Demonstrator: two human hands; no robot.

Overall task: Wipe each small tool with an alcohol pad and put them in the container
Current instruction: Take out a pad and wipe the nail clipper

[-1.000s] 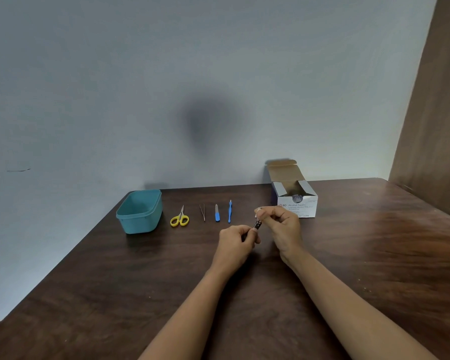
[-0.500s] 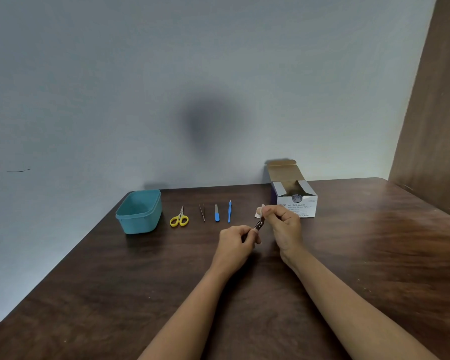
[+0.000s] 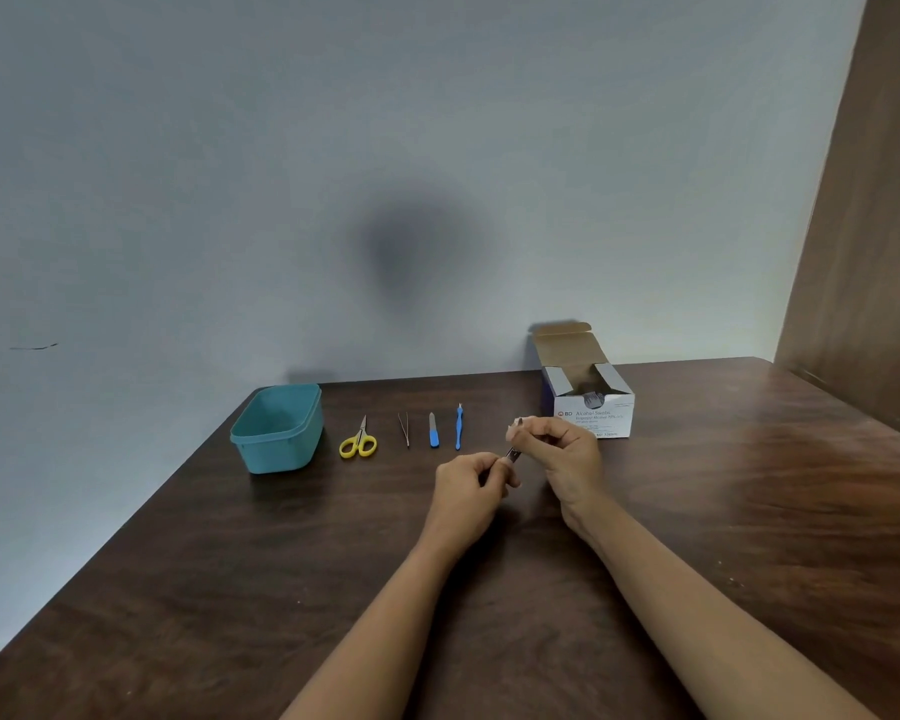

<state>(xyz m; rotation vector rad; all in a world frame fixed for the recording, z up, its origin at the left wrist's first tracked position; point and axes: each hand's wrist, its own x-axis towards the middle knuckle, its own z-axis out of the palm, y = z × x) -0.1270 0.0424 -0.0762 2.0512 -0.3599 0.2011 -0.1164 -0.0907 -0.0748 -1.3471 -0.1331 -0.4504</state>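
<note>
Left hand (image 3: pixel 468 480) grips a tool (image 3: pixel 513 452), right hand (image 3: pixel 567 454) pinches a pad (image 3: pixel 513 431) on it; 4 tools (image 3: pixel 433 434) lie beside the teal container (image 3: pixel 281 454).

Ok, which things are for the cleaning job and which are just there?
For the job: tub, scissors, tweezers, nail file, blue stick, swab box, small tool held by left hand and right hand.
Just there: table, wall.

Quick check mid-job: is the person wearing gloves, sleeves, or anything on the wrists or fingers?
No gloves: the left hand and right hand are bare. The left forearm and right forearm are bare too, with no sleeve showing down to the bottom edge of the view. No watch, bracelet or ring is visible, though a thin ring would be hard to make out.
</note>
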